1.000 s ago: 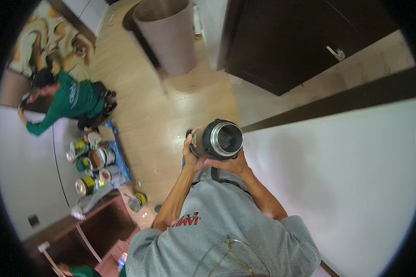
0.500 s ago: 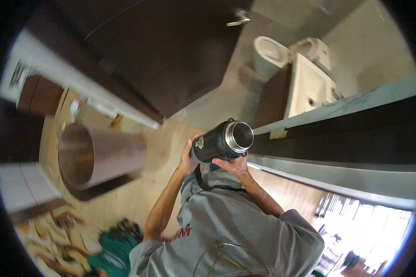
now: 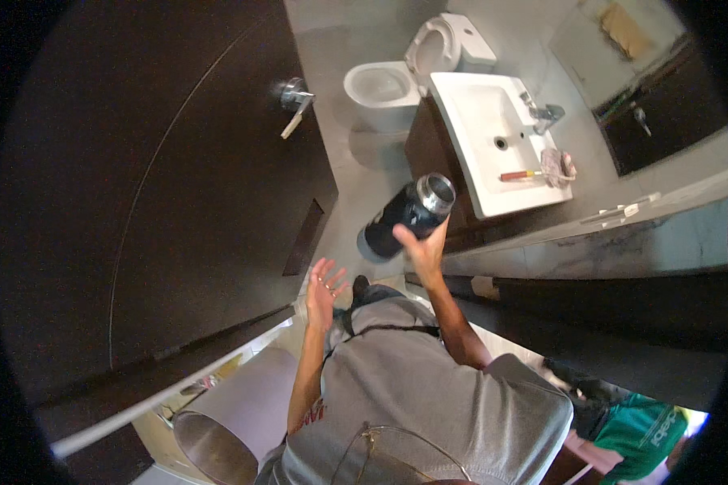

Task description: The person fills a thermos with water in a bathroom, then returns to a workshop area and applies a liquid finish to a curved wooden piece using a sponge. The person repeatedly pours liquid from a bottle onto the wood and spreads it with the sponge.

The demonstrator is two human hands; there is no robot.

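Observation:
A black insulated bottle (image 3: 394, 220) with a bare steel mouth and no lid on it is tilted in front of me. My right hand (image 3: 425, 249) wraps round its side, thumb across the front, with the mouth pointing up and to the right, towards the sink. Apart from the bottle, my left hand (image 3: 323, 295) is raised with its fingers spread and nothing in it. The white sink (image 3: 476, 145) lies beyond my right hand, with a chrome faucet (image 3: 548, 118) at its right side.
On the sink's near right edge rest a red-handled tool (image 3: 519, 175) and a crumpled pale cloth (image 3: 555, 168). A toilet (image 3: 380, 85) stands past the sink. The dark door (image 3: 210, 178) fills the left. Behind me are a large grey cylinder (image 3: 251, 404) and a person in green (image 3: 643, 432).
I have moved through the doorway, closer to the sink. My left hand has let go of the bottle and opened. My right hand still holds the bottle.

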